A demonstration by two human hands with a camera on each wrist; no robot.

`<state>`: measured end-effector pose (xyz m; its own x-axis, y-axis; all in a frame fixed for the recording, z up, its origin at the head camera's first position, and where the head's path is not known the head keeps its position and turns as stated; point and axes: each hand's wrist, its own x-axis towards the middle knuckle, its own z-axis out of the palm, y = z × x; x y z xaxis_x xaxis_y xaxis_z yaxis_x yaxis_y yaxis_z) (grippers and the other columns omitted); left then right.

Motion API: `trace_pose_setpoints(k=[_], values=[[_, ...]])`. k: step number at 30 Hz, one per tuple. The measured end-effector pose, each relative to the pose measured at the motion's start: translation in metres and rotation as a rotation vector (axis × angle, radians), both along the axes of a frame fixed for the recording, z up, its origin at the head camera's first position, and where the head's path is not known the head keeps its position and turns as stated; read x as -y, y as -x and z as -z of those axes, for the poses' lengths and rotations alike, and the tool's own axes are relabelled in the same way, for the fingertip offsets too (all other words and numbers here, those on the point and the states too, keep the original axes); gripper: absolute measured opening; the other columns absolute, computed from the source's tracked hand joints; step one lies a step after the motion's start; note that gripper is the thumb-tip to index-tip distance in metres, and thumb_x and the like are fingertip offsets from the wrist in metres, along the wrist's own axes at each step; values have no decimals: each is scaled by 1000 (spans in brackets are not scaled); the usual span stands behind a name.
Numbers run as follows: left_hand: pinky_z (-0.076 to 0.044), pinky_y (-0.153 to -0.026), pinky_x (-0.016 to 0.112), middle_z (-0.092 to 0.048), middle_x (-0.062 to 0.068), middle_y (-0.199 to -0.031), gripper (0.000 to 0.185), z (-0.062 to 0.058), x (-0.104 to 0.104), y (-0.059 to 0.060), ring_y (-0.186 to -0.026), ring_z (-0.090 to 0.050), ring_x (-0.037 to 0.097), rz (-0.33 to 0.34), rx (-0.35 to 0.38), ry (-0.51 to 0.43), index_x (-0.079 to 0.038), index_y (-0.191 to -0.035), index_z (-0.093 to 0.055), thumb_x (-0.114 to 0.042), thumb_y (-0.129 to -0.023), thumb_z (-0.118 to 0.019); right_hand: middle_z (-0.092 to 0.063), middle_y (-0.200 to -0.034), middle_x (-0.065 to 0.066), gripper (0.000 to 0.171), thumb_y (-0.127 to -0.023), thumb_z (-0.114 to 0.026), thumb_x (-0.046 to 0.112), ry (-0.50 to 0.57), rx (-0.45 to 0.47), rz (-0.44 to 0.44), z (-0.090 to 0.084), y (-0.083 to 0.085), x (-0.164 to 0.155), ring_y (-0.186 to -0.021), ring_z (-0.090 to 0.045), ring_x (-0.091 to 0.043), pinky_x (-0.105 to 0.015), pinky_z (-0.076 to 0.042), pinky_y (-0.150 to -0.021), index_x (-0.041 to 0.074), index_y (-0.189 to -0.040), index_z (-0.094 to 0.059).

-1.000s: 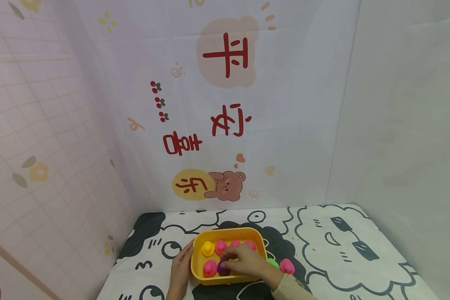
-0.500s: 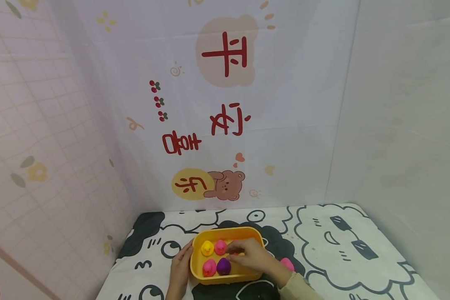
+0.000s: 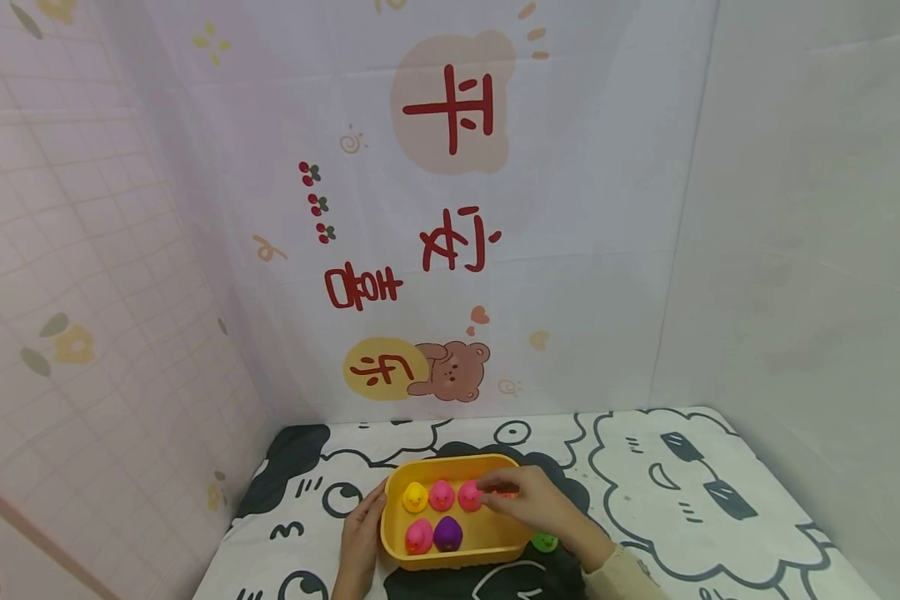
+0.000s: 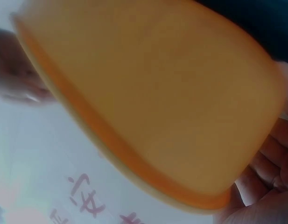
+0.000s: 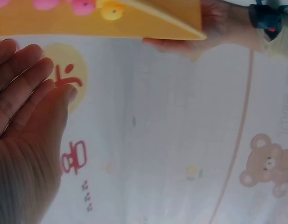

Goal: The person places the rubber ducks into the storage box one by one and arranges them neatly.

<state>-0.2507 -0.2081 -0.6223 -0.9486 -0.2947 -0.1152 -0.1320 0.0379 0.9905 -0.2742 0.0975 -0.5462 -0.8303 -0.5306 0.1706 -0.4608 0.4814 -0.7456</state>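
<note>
Low in the middle of the head view, a yellow tub (image 3: 450,554) sits on the cartoon-printed cloth (image 3: 682,500). Inside it, a yellow duck (image 3: 415,497) and two pink ducks (image 3: 441,495) stand along the far row, with another pink duck (image 3: 419,536) and a purple duck (image 3: 447,533) nearer the bottom edge. The right hand (image 3: 528,502) reaches over the tub's right half, its fingertips (image 3: 487,486) at the third duck of the far row; whether they pinch it I cannot tell. The left hand (image 3: 362,533) lies flat against the tub's left wall, fingers straight. A green duck (image 3: 545,542) sits on the cloth just right of the tub. Behind stands a backdrop (image 3: 450,208) with red characters and a bear.
</note>
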Motion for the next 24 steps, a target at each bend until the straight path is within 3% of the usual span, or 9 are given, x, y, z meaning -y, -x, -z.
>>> trace_pose_setpoints(k=[9,15,20,24], values=[[-45,-106,38,-56,-2,-142,52,2,-1,3,-136,-49,25,-2,1,6,-26,-134,-58,-57,-92,-53,-72,-112,2,23,-90,-64,45,39,33,141,-2,-1,-48,-97,-66,-3,-20,-59,-82,36,-111,-67],[-46,-107,39,-57,-1,-141,55,0,-1,3,-136,-48,25,4,8,-10,-25,-134,-59,-59,-91,-53,-71,-106,11,26,-86,-65,51,-3,58,247,7,-10,-86,-96,-67,-4,-20,-59,-82,37,-107,-67],[-45,-107,40,-56,0,-141,53,-1,-1,3,-136,-48,26,1,13,-13,-25,-134,-59,-57,-92,-53,-70,-104,11,40,-83,-67,55,-37,140,344,21,-16,-109,-97,-66,-9,-29,-60,-83,26,-110,-69],[-45,-107,40,-55,1,-142,54,-1,-1,2,-137,-47,27,4,20,-10,-23,-135,-58,-56,-93,-52,-71,-105,4,44,-84,-69,50,-32,209,388,35,-24,-122,-94,-66,-13,-34,-62,-80,16,-112,-69]])
